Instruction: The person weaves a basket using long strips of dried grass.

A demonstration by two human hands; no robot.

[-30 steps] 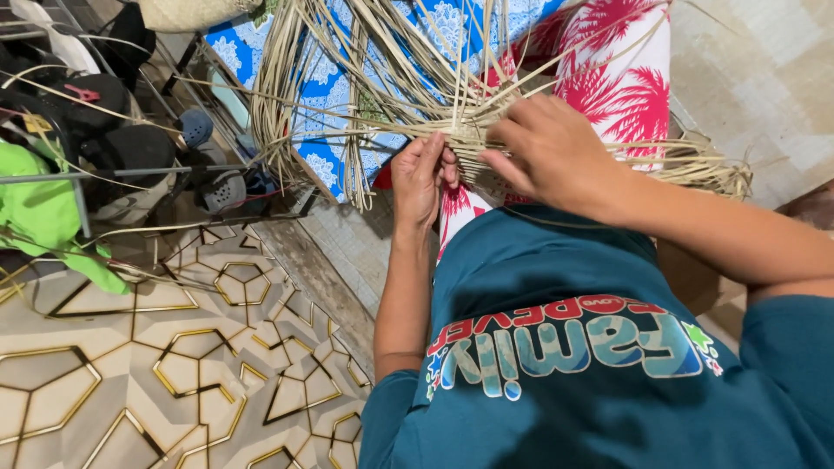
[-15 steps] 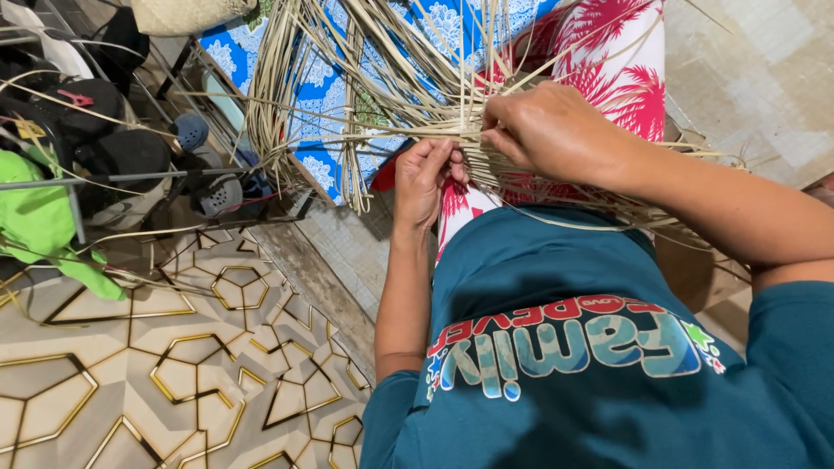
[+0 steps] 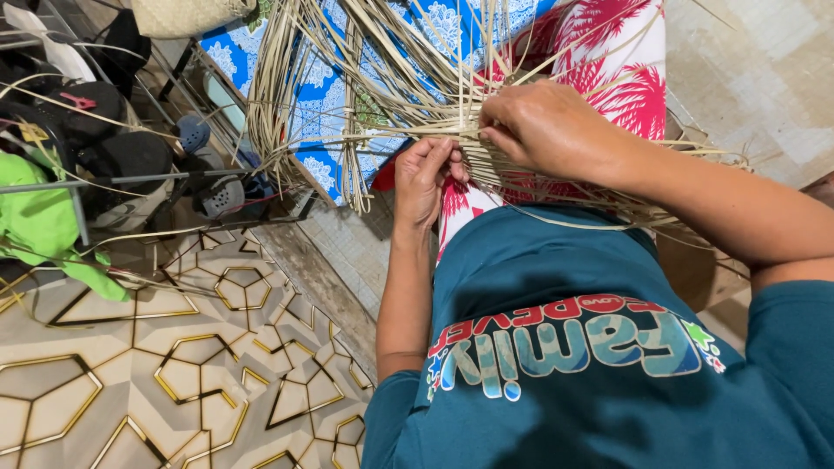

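1. At nine o'clock a green cloth (image 3: 39, 221) is hanging on a metal rack (image 3: 104, 182), with dark shoes (image 3: 217, 195) lying beside it; these are sitting where they sat half a second ago.
2. At seven o'clock the patterned floor (image 3: 130, 373) is spreading out unchanged.
3. Near centre, the left hand (image 3: 426, 178) is pinching the pale straw strips (image 3: 382, 113), fingers curled round them, staying just under the weave as before.
4. At one o'clock the right hand (image 3: 547, 130) is clenching strips from above, having slid slightly toward twelve o'clock against the left hand.
5. The straw strips are fanning over the blue flowered cloth (image 3: 321, 113) and the red and white cloth (image 3: 625, 78).
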